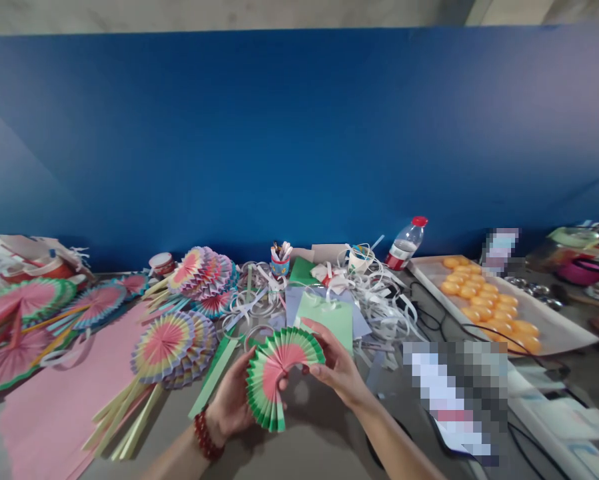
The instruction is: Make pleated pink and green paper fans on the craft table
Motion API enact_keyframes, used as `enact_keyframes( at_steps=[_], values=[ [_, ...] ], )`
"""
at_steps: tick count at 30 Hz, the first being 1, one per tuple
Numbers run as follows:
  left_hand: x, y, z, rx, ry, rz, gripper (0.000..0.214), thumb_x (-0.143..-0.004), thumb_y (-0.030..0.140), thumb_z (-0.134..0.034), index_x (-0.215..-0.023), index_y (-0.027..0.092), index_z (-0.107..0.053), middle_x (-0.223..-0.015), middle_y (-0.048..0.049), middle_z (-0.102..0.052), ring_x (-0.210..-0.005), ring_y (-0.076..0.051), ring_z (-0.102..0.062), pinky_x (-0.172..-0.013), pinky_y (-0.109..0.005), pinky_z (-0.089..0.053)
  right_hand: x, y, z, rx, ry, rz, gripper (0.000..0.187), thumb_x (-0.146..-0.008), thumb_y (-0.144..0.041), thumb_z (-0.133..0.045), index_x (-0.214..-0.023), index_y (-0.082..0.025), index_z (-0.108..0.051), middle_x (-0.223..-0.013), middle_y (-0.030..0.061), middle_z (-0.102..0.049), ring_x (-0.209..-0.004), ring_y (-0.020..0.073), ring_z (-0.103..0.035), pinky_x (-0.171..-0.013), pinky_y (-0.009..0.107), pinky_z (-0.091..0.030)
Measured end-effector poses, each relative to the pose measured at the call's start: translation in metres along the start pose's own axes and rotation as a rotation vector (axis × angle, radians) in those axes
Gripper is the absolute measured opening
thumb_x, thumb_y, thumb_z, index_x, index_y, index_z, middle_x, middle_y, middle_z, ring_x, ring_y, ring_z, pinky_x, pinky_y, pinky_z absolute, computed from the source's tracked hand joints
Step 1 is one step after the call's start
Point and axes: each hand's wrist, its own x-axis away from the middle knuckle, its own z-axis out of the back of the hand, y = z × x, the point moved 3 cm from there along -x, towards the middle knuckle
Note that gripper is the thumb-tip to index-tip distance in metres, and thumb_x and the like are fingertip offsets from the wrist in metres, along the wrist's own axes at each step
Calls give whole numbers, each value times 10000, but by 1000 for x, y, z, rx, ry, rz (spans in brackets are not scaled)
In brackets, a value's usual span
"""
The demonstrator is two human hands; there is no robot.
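Observation:
A pleated paper fan [279,360], green at the rim and pink toward the centre, is spread into an arc between my two hands. My left hand [234,397], with a red bead bracelet on the wrist, grips its left side from behind, and some of those fingers are hidden by the fan. At the right end, my right hand [336,367] pinches the folds between thumb and fingers. Beyond the fan lies light green paper [336,320] on bluish-grey sheets. Finished-looking round fans [162,347] with pale yellow sticks lie to the left.
Pink paper [69,393] covers the left of the table, with more fans [96,303] around it. White paper strips [384,300] heap at the back near a bottle [406,243]. To the right are a tray [564,327] of orange balls, black cables and a partly blurred phone [454,427].

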Motion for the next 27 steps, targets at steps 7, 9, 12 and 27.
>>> enact_keyframes(
  at_steps=[7,9,12,27],
  values=[
    [-5,-5,-2,78,-5,85,531,-971,485,-413,-1092,41,-676,-950,-173,-758,-772,-245,-738,-689,-378,-592,-7,4,12,251,64,34,404,-824,-430,-716,-1162,-218,-658,-1041,84,-699,-891,215,-659,-756,310,-539],
    [-5,-7,-1,81,-19,111,552,-974,503,-391,-1105,43,-666,-938,-170,-757,-745,-249,-738,-666,-392,-596,-7,3,12,373,60,84,371,-840,-422,-697,-1145,-213,-669,-1058,89,-696,-898,214,-655,-759,301,-535],
    [-5,-10,-1,59,-38,180,586,-964,540,-387,-1144,48,-648,-979,-177,-748,-694,-246,-737,-612,-380,-595,-7,-1,8,539,-2,168,312,-849,-405,-691,-1100,-220,-679,-1008,74,-692,-867,200,-642,-747,279,-517],
    [13,34,-15,-825,208,-426,476,-954,512,-473,-1246,174,-639,-1379,-135,-577,-1334,-320,-462,-1123,-480,-350,4,-44,3,1037,-53,274,215,-896,-355,-648,-795,-216,-519,-711,-16,-530,-638,138,-497,-606,247,-369]
  ],
)
